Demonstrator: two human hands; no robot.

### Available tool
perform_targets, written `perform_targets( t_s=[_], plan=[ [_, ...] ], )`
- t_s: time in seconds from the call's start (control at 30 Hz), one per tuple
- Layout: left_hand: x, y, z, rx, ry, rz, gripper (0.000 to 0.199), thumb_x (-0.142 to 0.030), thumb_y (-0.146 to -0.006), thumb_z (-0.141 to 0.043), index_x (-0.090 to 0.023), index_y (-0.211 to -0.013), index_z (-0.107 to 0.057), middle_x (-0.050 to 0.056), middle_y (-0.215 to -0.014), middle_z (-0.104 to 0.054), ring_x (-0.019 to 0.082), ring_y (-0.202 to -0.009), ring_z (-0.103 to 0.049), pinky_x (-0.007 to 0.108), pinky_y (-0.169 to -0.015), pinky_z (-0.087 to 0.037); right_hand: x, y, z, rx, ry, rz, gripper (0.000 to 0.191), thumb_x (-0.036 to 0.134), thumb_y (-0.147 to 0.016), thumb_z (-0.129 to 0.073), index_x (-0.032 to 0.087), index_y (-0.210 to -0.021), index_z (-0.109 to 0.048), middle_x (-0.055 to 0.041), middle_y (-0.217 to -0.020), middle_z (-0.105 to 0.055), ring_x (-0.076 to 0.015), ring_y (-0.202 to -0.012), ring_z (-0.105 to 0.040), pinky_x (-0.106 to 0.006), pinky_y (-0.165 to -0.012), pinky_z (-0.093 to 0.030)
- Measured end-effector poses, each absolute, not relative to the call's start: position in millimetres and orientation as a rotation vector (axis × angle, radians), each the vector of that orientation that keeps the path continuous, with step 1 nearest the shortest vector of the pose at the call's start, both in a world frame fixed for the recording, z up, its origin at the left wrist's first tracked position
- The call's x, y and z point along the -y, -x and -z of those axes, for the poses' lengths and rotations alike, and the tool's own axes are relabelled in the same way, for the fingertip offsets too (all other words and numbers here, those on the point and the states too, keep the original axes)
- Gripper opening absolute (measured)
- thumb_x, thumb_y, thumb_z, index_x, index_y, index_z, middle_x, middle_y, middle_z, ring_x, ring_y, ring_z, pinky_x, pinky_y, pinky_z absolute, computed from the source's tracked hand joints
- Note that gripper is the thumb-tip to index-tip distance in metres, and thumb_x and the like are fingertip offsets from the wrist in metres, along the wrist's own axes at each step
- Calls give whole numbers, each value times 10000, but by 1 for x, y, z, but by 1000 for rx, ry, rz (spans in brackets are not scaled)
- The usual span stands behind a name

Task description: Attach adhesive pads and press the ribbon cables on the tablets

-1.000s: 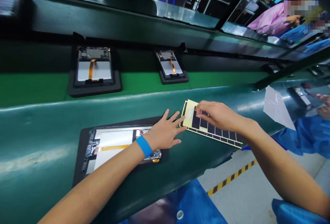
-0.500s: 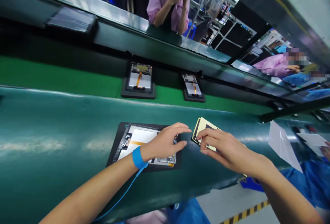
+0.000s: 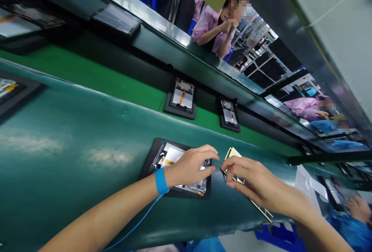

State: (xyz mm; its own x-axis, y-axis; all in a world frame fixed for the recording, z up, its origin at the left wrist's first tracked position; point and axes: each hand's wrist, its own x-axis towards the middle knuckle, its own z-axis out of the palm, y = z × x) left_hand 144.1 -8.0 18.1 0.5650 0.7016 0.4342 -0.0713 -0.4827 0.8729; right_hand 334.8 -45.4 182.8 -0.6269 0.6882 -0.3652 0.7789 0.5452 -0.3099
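Note:
An opened tablet (image 3: 173, 154), its circuit boards and orange ribbon cable exposed, lies on a black pad on the green bench. My left hand (image 3: 188, 168), wearing a blue wrist strap (image 3: 161, 181), reaches over its right part with thumb and fingers apart, and holds nothing. Just to the right, my right hand (image 3: 252, 176) pinches a small dark strip (image 3: 223, 174) at its fingertips, close to my left fingers. Under that hand lie pale yellow sheets (image 3: 234, 152) with dark stickers, partly hidden by it.
Two opened devices on pads (image 3: 182, 98) (image 3: 229, 114) sit on the green belt (image 3: 122, 85) behind. Another padded device (image 3: 17, 89) is at the left edge. A metal rail (image 3: 174, 35) crosses the back. People in pink sit beyond, and a co-worker's hand (image 3: 359, 207) shows at right.
My right hand now has a small dark strip between its fingertips, lifted off the sheets. The view has tilted and shifted, bringing more devices into sight at left.

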Motion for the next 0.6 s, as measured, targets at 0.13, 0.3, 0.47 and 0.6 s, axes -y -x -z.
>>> perform_targets(
  t_s=[0.13, 0.3, 0.47, 0.6],
  plan=[
    [7, -141, -19, -501, -1848, -1039, 147, -130, -886, -619, -199, -996, -689, 84, -1209, -685, 218, -1134, -672, 325, -998, -515, 44, -327, -187, -2568, -1218, 644, 130, 265, -1046, -485, 239, -961, -580, -69, -1166, -653, -198, -1050, -660, -340, -896, -533],
    [8, -140, -22, -478, -1836, -1037, 132, -104, -895, -577, -200, -890, -669, 76, -1154, -685, 208, -1103, -676, 305, -945, -515, 46, -324, -190, -2568, -1222, 637, 116, 254, -1042, -493, 239, -960, -575, -64, -1159, -650, -190, -1040, -660, -335, -898, -530],
    [10, -139, -23, -476, -1853, -1022, 125, -105, -897, -571, -199, -878, -652, 71, -1153, -677, 199, -1051, -687, 301, -916, -515, 48, -327, -192, -2574, -1289, 592, 138, 242, -1043, -472, 238, -956, -580, -78, -1170, -645, -187, -986, -666, -335, -862, -545],
    [12, -138, -21, -487, -1859, -1022, 135, -104, -896, -560, -205, -867, -644, 66, -1121, -681, 207, -1092, -677, 309, -921, -514, 48, -329, -194, -2616, -1316, 504, 137, 224, -1035, -468, 241, -957, -579, -84, -1157, -650, -198, -972, -667, -350, -845, -549]
  ],
)
